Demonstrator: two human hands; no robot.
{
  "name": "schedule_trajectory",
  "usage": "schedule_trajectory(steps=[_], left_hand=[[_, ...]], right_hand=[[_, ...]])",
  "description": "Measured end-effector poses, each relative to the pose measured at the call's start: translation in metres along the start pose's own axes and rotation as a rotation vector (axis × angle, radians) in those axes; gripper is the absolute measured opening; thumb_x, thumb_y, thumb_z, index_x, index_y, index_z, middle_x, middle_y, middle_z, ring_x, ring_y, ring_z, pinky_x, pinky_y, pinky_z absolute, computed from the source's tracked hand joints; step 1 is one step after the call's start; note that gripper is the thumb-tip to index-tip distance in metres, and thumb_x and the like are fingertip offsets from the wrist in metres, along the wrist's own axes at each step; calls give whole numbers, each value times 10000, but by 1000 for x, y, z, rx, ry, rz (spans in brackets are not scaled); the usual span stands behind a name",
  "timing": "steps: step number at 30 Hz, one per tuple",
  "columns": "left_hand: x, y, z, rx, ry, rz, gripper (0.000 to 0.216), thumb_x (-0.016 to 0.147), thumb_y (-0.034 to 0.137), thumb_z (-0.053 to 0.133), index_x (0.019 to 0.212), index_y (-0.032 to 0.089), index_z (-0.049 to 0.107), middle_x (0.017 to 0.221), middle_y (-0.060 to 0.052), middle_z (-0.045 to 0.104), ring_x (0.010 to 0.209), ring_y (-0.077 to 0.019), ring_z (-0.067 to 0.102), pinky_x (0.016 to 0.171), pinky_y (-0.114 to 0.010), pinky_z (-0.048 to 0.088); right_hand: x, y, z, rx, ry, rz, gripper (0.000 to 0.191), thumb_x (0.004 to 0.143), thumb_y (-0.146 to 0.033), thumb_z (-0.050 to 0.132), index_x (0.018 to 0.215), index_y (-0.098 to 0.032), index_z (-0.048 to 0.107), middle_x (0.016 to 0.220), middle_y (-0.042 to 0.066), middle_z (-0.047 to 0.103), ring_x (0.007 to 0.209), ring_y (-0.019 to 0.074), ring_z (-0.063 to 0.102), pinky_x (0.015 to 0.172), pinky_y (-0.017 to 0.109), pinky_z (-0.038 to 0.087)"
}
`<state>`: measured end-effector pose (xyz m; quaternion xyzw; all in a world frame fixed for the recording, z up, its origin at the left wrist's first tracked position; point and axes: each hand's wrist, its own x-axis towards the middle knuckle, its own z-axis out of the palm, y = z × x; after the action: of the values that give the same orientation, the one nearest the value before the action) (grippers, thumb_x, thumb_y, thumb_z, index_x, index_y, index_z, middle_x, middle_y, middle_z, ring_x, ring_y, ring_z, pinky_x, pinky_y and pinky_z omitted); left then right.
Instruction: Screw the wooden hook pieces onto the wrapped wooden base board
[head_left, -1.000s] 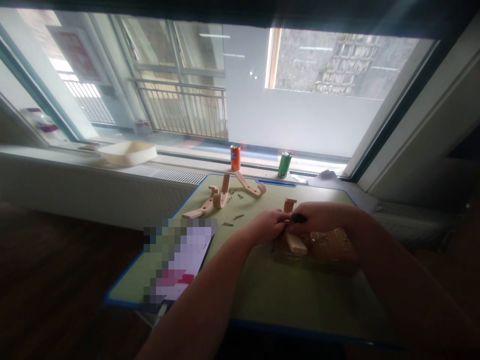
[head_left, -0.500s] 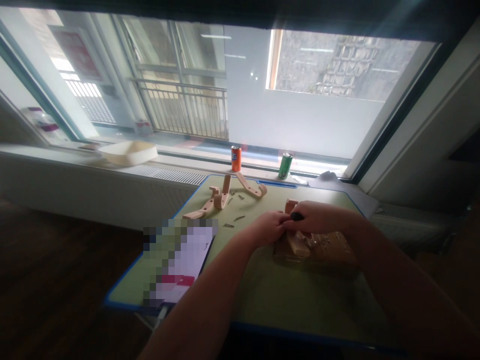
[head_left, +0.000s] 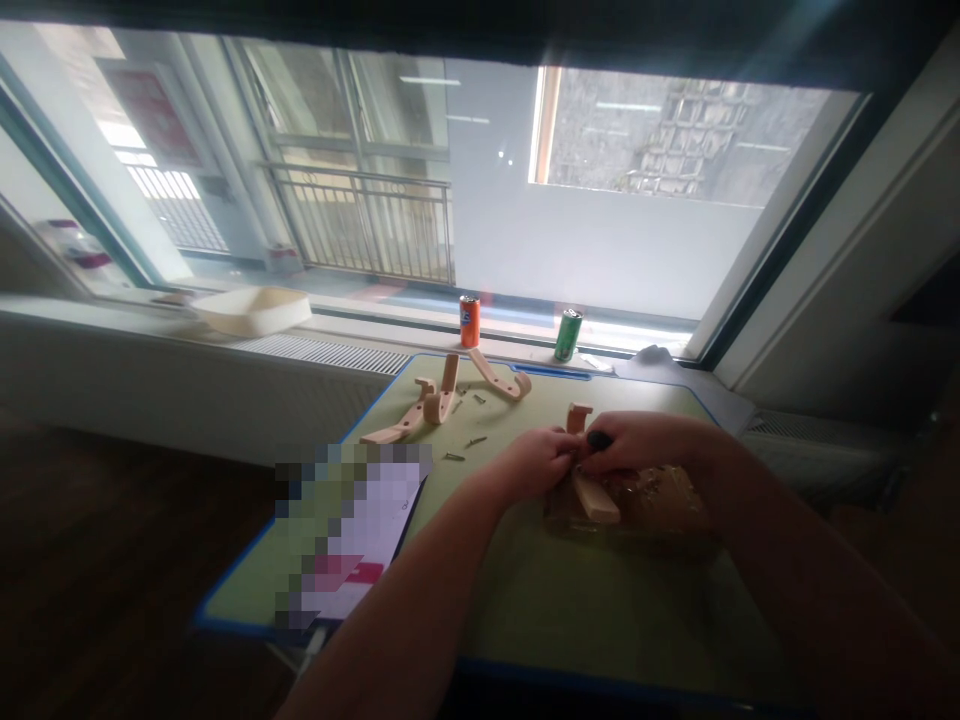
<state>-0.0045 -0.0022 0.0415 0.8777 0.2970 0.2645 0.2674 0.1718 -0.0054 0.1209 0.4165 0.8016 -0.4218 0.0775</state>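
Right of centre, the left hand [head_left: 541, 462] pinches a wooden hook [head_left: 595, 497], fingers curled shut, and the right hand [head_left: 637, 442] closes over a small black handle [head_left: 598, 438] just above it. The hook sits between both hands, resting on a wooden board [head_left: 667, 495]. It looks light, stiff and smooth; its straight shank seems the surest hold. More hooks [head_left: 435, 406] and screws [head_left: 454, 457] lie toward the upper left.

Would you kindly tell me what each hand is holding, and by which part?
The left hand pinches a wooden hook piece around its middle. The right hand grips a black-handled tool by the handle; its tip is hidden.
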Motion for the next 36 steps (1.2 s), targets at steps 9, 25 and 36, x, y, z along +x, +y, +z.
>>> schedule_trajectory(steps=[9, 25, 36], left_hand=[[1, -5, 3, -52, 6, -12, 303, 792, 189, 415, 954, 197, 671, 938, -22, 647, 838, -142, 563, 774, -230, 415], [-7, 4, 19, -44, 228, -104, 266, 801, 165, 410, 807, 178, 676, 836, -34, 607, 741, -126, 544, 720, -225, 419], [-10, 5, 22, -85, 245, -84, 245, 821, 178, 432, 697, 177, 644, 852, -41, 600, 761, -133, 540, 685, -227, 411]], right_hand=[[1, -5, 6, -5, 79, 37, 235, 753, -328, 486, 605, -154, 540, 516, -15, 543, 436, 78, 445, 413, 202, 319], [-1, -8, 7, -83, 179, 35, 239, 736, -220, 430, 535, -155, 542, 489, -3, 568, 440, 88, 493, 413, 190, 340], [10, 7, 13, 163, 56, 15, 184, 748, -240, 466, 645, -139, 579, 531, -10, 579, 425, 91, 531, 369, 167, 390]])
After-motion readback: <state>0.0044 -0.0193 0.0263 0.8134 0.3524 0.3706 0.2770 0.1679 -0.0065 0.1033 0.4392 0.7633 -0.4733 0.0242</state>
